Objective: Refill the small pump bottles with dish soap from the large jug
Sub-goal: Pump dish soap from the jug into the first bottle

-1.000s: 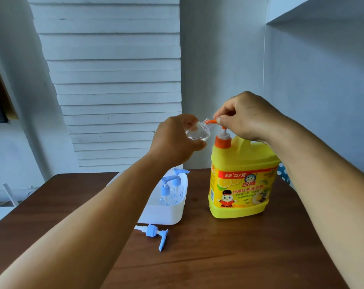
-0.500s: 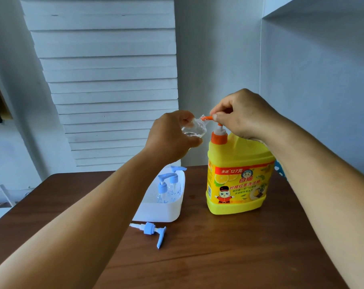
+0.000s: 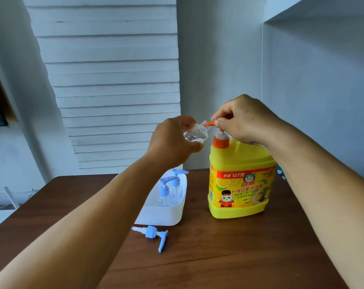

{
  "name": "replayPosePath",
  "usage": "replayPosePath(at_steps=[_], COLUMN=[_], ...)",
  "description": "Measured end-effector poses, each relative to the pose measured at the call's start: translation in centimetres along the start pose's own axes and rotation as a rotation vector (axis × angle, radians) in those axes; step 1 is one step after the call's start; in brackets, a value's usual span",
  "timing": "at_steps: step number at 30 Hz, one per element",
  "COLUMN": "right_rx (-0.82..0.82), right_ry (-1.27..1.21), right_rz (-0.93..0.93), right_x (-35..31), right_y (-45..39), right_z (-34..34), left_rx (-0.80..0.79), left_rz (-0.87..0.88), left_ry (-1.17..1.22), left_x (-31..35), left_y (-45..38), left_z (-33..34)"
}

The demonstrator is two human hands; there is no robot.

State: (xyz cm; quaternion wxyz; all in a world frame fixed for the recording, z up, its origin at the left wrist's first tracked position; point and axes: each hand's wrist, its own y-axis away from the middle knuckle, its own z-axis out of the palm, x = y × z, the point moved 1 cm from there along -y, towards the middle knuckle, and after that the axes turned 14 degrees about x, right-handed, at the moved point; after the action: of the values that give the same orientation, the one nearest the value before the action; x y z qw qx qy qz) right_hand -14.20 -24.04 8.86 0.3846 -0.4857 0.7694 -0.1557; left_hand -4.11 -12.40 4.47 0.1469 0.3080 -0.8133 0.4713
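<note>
A large yellow dish soap jug (image 3: pixel 239 184) stands on the brown table (image 3: pixel 218 257), its orange pump (image 3: pixel 220 140) on top. My right hand (image 3: pixel 243 119) grips the pump head, whose orange spout (image 3: pixel 209 123) points left. My left hand (image 3: pixel 172 142) holds a small clear bottle (image 3: pixel 195 134) tilted in the air, its open neck at the spout tip. A loose blue pump top (image 3: pixel 155 234) lies on the table in front.
A white tub (image 3: pixel 166 213) left of the jug holds small clear bottles with blue pumps (image 3: pixel 168 184). A white slatted panel and grey walls stand behind the table. Something blue-green shows at the right behind my forearm.
The view has shifted slightly. Both hands stay at the pump, with the small bottle held at the spout.
</note>
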Motion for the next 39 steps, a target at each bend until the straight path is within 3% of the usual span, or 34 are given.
replayPosePath(at_steps=[39], right_rx=[0.022], right_ry=[0.004], right_rz=[0.006], right_x=[-0.2], right_y=[-0.2], right_z=[-0.6], left_rx=[0.012], left_rz=[-0.007], left_ry=[0.010], left_x=[0.2], left_y=[0.0], left_z=[-0.2])
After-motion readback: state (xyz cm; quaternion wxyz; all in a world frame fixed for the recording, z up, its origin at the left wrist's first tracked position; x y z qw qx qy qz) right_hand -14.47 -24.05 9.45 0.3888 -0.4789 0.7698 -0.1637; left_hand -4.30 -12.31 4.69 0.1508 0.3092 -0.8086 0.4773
